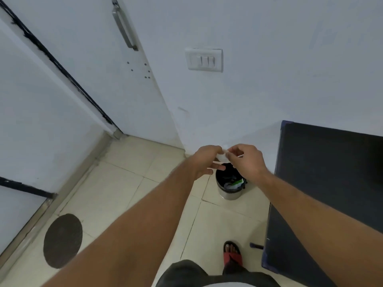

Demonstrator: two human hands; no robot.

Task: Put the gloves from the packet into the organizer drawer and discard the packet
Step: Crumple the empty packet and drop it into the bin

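Both my arms reach forward over the floor. My left hand and my right hand meet above a small steel waste bin and pinch a crumpled white packet between them. The packet is mostly hidden by my fingers. The bin stands open on the tiles by the wall, with dark waste and a green-and-white wrapper inside. No organizer drawer and no gloves are in view.
A dark table fills the right side, close to the bin. A white door with a metal handle stands at the left, a switch plate on the wall. A round dark floor cover lies left; my sandalled foot is below.
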